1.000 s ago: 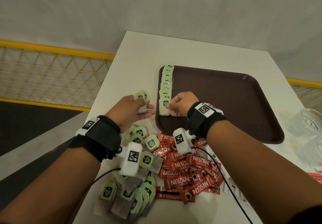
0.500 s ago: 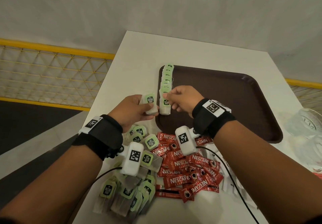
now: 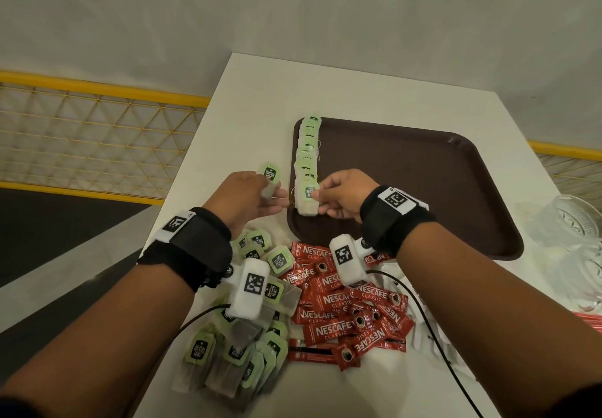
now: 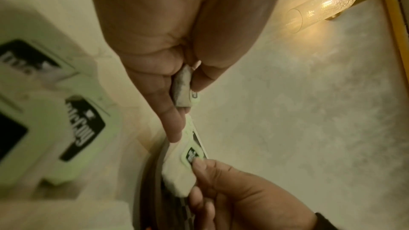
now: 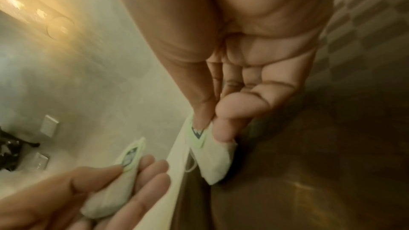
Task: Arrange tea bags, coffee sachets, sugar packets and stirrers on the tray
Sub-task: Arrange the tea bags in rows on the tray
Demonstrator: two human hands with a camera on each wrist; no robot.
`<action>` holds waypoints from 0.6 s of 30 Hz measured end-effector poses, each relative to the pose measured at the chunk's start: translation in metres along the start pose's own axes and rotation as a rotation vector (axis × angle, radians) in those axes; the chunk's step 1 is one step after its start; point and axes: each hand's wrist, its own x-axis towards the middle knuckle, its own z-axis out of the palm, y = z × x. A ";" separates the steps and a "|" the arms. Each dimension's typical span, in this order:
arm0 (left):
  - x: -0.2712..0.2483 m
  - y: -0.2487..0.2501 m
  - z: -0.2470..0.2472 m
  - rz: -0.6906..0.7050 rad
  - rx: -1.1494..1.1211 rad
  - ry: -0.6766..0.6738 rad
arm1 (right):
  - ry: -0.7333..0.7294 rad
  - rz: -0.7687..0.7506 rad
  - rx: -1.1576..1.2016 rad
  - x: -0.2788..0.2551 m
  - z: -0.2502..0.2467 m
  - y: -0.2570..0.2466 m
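On the white desk (image 3: 374, 98), the left hand (image 3: 242, 198) pinches one green-tagged paper tea bag (image 3: 269, 179) just off the dark brown plastic tray (image 3: 423, 183). Its left rim carries one overlapping row of tea bags (image 3: 308, 154), too overlapped to count. The right hand (image 3: 342, 194) pinches the nearest bag (image 3: 307, 201). Loose tea bags (image 3: 228, 352) and red coffee sachets (image 3: 345, 313) crowd the near edge.

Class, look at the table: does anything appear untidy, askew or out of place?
Yes. Tea bags and coffee sachets lie in jumbled, overlapping heaps beside the tray, unlike the neat row of tea bags along its left edge.
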 end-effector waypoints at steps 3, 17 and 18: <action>-0.002 0.001 -0.004 0.020 0.020 0.000 | 0.016 0.030 -0.014 0.003 0.004 0.000; -0.004 0.000 -0.011 0.165 0.260 0.047 | 0.149 -0.102 -0.167 0.001 0.003 -0.013; -0.005 0.000 -0.009 0.166 0.242 0.052 | 0.097 -0.149 -0.136 -0.002 0.003 -0.014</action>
